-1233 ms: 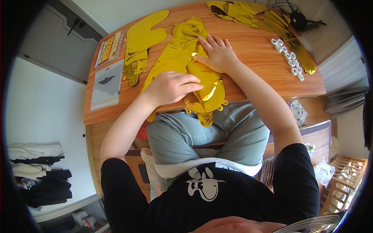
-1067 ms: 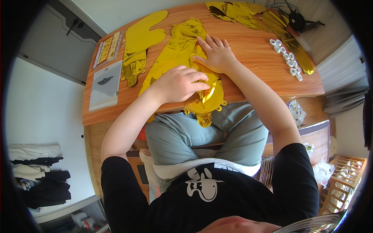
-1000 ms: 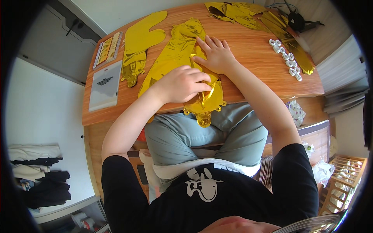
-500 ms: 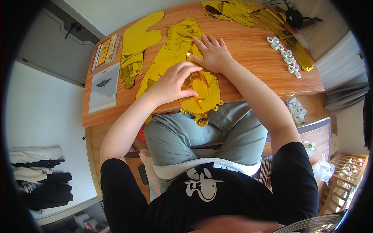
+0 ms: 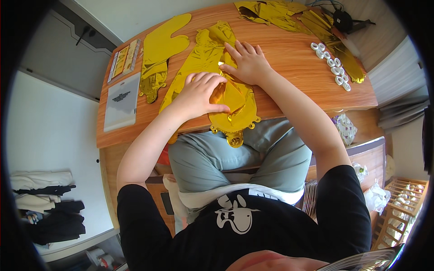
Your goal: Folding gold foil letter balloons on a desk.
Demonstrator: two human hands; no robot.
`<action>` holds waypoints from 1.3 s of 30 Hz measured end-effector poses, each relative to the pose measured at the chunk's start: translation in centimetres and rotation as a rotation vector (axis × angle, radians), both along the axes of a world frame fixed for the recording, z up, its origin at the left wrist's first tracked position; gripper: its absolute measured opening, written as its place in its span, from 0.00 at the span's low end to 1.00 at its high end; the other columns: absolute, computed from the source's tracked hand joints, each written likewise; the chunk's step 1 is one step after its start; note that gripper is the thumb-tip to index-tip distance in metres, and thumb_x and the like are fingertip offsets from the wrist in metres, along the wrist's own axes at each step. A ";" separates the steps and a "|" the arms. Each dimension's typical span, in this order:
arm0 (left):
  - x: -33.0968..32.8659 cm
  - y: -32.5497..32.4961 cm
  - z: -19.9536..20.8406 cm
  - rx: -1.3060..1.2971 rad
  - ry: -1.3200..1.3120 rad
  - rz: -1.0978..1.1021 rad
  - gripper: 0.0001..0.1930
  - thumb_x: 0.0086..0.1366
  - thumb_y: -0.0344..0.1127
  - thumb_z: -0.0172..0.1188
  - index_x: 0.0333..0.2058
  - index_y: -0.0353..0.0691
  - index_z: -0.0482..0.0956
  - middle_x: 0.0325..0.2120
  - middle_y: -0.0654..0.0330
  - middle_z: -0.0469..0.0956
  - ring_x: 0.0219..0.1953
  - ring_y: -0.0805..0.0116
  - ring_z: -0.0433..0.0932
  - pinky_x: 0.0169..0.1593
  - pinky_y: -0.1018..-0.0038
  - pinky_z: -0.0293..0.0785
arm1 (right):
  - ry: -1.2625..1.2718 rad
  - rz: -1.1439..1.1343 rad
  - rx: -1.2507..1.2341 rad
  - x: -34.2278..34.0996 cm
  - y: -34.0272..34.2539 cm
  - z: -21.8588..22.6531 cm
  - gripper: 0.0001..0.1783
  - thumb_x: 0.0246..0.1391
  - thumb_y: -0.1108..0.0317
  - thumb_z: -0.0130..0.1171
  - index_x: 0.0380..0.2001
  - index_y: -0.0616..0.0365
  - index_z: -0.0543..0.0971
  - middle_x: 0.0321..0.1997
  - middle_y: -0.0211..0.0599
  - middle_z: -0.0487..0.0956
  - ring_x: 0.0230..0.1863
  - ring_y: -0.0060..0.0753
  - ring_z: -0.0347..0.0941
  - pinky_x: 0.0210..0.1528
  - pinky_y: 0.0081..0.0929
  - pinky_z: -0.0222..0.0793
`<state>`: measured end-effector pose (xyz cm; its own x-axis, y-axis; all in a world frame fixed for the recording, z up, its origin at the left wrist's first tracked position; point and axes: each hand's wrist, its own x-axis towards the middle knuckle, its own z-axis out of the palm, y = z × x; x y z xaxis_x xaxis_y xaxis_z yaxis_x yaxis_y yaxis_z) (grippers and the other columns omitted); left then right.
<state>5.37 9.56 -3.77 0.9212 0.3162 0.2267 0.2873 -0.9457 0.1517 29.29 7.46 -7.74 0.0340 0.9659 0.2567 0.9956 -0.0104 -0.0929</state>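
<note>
A deflated gold foil balloon (image 5: 235, 118) lies crumpled on the wooden table in front of me, its tabbed lower end hanging over the near edge. My left hand (image 5: 195, 95) rests on the balloon's left side, thumb and fingers spread in a curve around a creased, shiny patch. Nothing shows gripped between them. Farther up, my right hand (image 5: 247, 63) lies flat on the foil's right side with its fingers apart, partly on the tabletop.
Another flat gold balloon (image 5: 165, 43) lies to the left, near a white plastic pouch (image 5: 121, 101) and a boxed set (image 5: 124, 61). More gold foil (image 5: 271, 14) is at the far right, along with several white tape rolls (image 5: 334, 71) and a black cabled device (image 5: 343, 20).
My left fingers have drawn back to the left and uncurled a little, showing more of the creased foil. The right hand has stayed nearly still.
</note>
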 end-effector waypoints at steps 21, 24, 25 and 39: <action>0.5 0.5 0.3 -0.234 0.088 0.167 0.65 0.43 0.61 0.81 0.75 0.48 0.51 0.69 0.49 0.64 0.73 0.46 0.58 0.75 0.49 0.46 | -0.032 -0.014 -0.021 -0.3 -0.3 0.4 0.63 0.52 0.12 0.42 0.79 0.44 0.54 0.80 0.50 0.57 0.81 0.52 0.50 0.78 0.60 0.42; 0.3 0.1 0.3 -0.225 0.097 0.136 0.68 0.41 0.68 0.79 0.75 0.48 0.51 0.71 0.50 0.63 0.74 0.45 0.57 0.76 0.44 0.43 | -0.033 -0.010 -0.018 -0.1 -0.2 0.3 0.62 0.52 0.13 0.44 0.79 0.44 0.54 0.80 0.50 0.57 0.81 0.52 0.50 0.78 0.61 0.42; 0.3 0.0 0.3 -0.226 0.115 0.145 0.69 0.40 0.69 0.80 0.76 0.49 0.49 0.71 0.49 0.62 0.74 0.44 0.55 0.76 0.41 0.40 | -0.038 -0.005 -0.017 0.0 -0.2 0.3 0.62 0.53 0.14 0.44 0.79 0.43 0.54 0.80 0.50 0.57 0.81 0.52 0.50 0.78 0.62 0.42; 1.0 -0.7 0.4 -0.108 0.248 0.126 0.77 0.34 0.76 0.77 0.78 0.56 0.40 0.74 0.42 0.53 0.76 0.40 0.49 0.76 0.36 0.31 | -0.048 0.000 -0.019 0.1 -0.3 0.5 0.54 0.57 0.29 0.56 0.79 0.42 0.52 0.81 0.49 0.56 0.80 0.53 0.53 0.78 0.61 0.46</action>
<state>6.36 8.85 -3.41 0.8964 0.4413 -0.0413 0.4419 -0.8826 0.1606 29.35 7.13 -7.26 0.0220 0.9705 0.2399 0.9989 -0.0114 -0.0452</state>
